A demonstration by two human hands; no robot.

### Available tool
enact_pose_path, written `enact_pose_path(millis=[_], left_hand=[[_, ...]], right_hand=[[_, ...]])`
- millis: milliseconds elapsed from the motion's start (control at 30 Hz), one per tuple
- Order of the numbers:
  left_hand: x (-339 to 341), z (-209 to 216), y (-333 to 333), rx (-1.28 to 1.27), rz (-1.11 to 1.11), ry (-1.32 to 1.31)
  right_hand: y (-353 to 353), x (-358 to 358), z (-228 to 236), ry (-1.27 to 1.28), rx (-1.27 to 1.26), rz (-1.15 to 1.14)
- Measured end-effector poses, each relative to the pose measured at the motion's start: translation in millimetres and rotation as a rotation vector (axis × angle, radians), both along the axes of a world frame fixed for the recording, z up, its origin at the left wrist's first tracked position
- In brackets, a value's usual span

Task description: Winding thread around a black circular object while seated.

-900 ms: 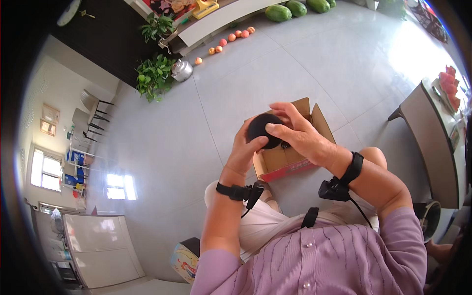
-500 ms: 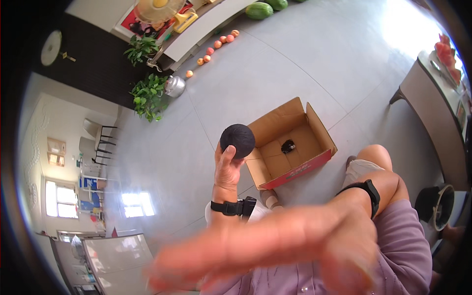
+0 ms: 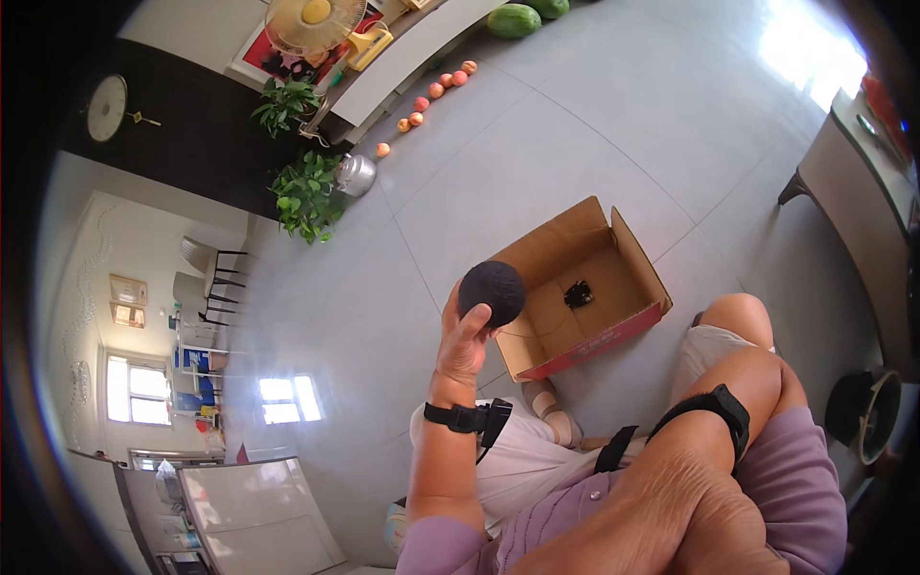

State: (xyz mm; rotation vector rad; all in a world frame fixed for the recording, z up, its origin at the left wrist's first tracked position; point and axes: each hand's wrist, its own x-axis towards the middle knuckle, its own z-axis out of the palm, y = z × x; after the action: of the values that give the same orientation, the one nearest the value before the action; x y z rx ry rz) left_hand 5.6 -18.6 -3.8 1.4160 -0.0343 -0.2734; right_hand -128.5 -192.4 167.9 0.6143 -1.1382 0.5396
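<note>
My left hand (image 3: pixel 464 340) is raised near the box's left side, its fingers and thumb wrapped round a ball of black yarn (image 3: pixel 493 294). Fine wound strands show on the ball's surface. Close below the camera, my right hand (image 3: pixel 661 508) is bent back across my chest at the lower edge; its fingers lie outside the picture. An open cardboard box (image 3: pixel 543 230) stands on the floor beyond my feet, its flaps up and its near side red. On its bottom lies a small black tangled bundle (image 3: pixel 578 294). Whether a strand joins it to the ball, I cannot tell.
Several peaches (image 3: pixel 437 91) lie in a row beside a low cabinet, with green melons (image 3: pixel 515 21) farther back. A silver kettle (image 3: pixel 356 175) stands by leafy plants (image 3: pixel 308 195). At right are a table (image 3: pixel 848 182) and a black bucket (image 3: pixel 867 407).
My right hand, earlier blurred and stretched leftward across the lower picture, has drawn back toward the lower edge. The left hand keeps the ball; the whole view has shifted slightly.
</note>
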Motion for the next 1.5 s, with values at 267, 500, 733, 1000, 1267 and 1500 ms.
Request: enact_pose_path(millis=[267, 500, 733, 1000, 1267, 1500], left_hand=[[-2, 10, 3, -0.054, -0.068, 0.05], [-2, 10, 8, -0.033, -0.095, 0.053], [-2, 9, 0, -0.005, -0.105, 0.073], [-2, 8, -5, 0.046, -0.139, 0.073], [-1, 4, -6, 0.044, -0.193, 0.098], [-1, 3, -10, 0.039, -0.197, 0.097]], right_hand=[[16, -6, -3, -0.013, 0.042, 0.095], [27, -8, -6, -0.033, 0.059, 0.18], [13, -11, 2, -0.004, -0.026, 0.186], [11, -20, -8, -0.08, -0.125, 0.206], [17, -13, -27, -0.196, -0.192, 0.129], [10, -7, -38, -0.249, -0.299, 0.166]])
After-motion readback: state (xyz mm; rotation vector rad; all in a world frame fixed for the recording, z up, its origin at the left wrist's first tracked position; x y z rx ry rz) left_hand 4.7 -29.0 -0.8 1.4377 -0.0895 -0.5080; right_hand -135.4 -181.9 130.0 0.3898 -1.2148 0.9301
